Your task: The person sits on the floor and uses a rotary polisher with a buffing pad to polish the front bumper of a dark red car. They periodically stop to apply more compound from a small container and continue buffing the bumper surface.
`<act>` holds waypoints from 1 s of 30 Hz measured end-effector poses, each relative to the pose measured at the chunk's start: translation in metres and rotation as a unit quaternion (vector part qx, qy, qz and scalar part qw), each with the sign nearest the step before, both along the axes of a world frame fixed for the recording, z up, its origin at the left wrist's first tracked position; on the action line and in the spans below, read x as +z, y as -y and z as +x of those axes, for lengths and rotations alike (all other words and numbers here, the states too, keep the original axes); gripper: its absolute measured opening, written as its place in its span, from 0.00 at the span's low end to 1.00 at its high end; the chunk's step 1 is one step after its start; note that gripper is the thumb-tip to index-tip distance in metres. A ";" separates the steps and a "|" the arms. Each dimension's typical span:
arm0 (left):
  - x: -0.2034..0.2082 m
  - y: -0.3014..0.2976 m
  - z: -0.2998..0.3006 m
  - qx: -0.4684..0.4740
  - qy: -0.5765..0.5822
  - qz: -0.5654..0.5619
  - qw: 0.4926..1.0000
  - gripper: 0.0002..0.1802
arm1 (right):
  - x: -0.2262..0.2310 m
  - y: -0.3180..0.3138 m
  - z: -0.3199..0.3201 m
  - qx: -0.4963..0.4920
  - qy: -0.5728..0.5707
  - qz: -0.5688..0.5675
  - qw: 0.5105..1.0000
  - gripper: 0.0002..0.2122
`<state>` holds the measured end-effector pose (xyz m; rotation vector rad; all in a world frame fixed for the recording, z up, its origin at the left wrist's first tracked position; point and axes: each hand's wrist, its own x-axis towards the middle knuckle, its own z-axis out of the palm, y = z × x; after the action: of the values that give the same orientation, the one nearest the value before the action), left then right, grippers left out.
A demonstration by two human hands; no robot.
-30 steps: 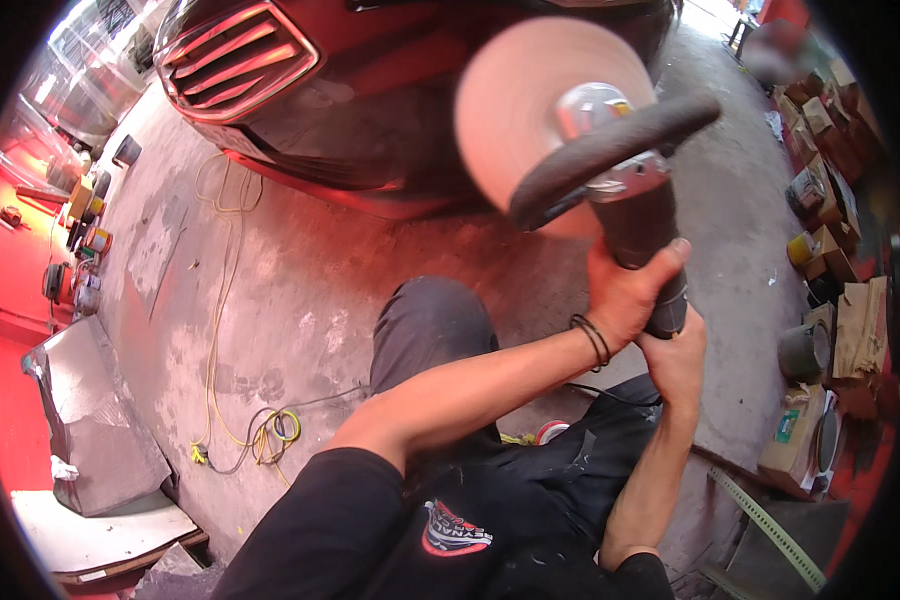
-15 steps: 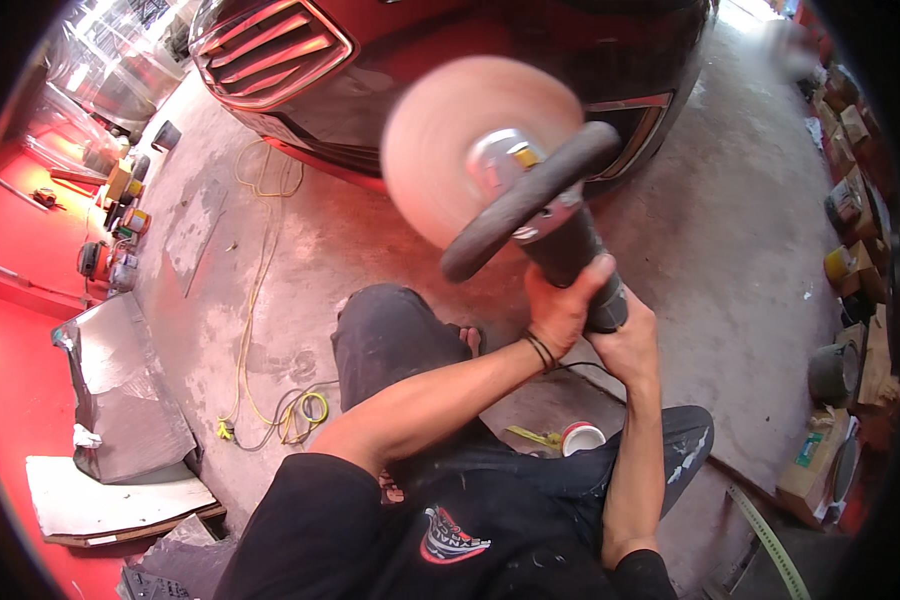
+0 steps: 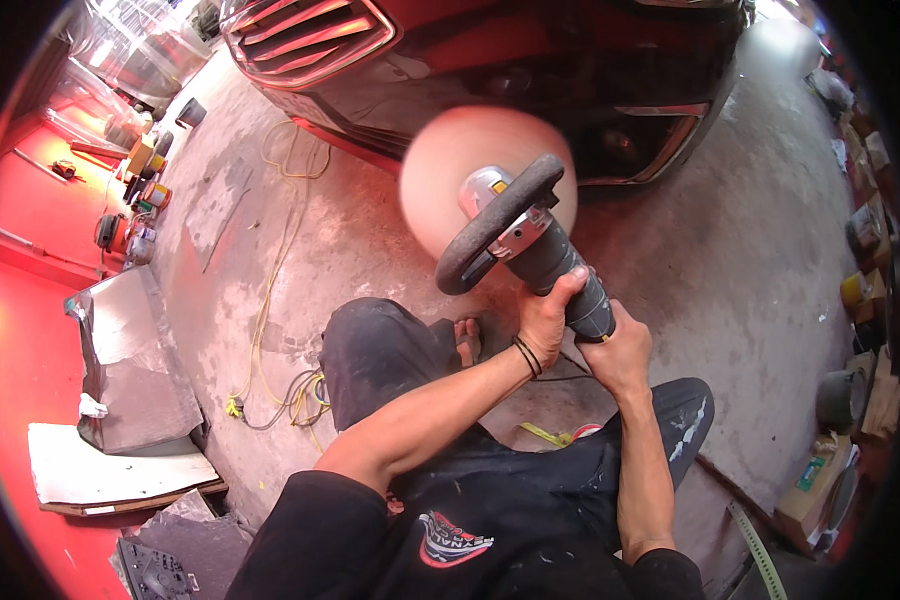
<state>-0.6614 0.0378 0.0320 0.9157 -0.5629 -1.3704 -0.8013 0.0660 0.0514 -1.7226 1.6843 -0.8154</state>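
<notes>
I grip a black and silver car polisher (image 3: pixel 545 248) with both hands. Its round pale pad (image 3: pixel 440 180) is blurred, and its curved black handle (image 3: pixel 510 212) stands bare in front of it. The fingers of my left hand (image 3: pixel 547 322) are wrapped round the body, with the thumb on top. My right hand (image 3: pixel 622 355) closes on the tail end, where a dark cord hangs below. Beyond the pad is the front bumper (image 3: pixel 530 85) of a dark red car. From this view I cannot tell whether the pad touches it.
A yellow extension cord (image 3: pixel 270 290) runs along the concrete floor at left, coiled by my knee. Folded cardboard (image 3: pixel 120 465) lies at the left wall. Boxes and a dark bucket (image 3: pixel 842 400) line the right side. A yellow strap (image 3: pixel 542 434) lies between my legs.
The polisher has come down and its pad shows narrower, turned more toward the bumper. My hands keep their hold. The view has shifted, and the white and red roll is now mostly hidden.
</notes>
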 end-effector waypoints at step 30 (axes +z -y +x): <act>-0.057 -0.005 0.064 -0.063 0.397 0.016 0.916 0.27 | -0.167 -0.028 0.109 -0.059 0.467 -0.018 0.882 0.23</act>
<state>-0.5977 0.0430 -0.0246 1.4893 -1.2313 -1.0785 -0.6922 0.0936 -0.1155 -0.9463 1.0840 -1.4379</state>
